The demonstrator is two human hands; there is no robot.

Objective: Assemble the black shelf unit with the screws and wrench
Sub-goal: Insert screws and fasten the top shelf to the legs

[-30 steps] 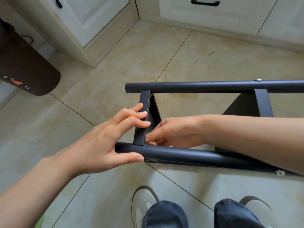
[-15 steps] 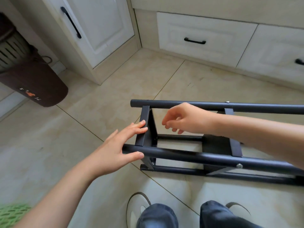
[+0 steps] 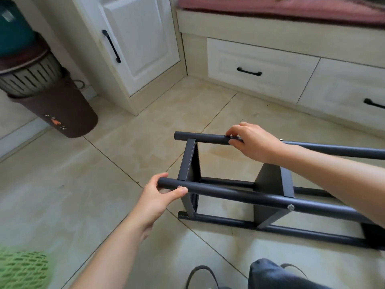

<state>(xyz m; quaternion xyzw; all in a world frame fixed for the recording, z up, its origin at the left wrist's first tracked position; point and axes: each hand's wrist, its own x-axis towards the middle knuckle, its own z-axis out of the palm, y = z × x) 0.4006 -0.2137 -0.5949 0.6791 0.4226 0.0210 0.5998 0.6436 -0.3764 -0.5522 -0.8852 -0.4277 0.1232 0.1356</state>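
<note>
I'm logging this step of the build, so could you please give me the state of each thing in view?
Black shelf unit: lying on its side on the floor.
Left hand: gripping the near tube's end.
Right hand: gripping the far tube.
Cupboard door: closed.
Drawers: closed.
Brown bin: upright, slatted basket set in its top.

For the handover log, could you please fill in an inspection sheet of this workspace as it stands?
Surface: beige tiled floor.
Job's things: black shelf unit on its side; one screw in the near pole; no wrench seen.
Clutter: brown bin; green mesh.
Grips: left hand grips the near pole's end; right hand grips the far pole.
Cables: nothing seen.
Surroundings: white cabinet door, drawers, pink cushion.
</note>
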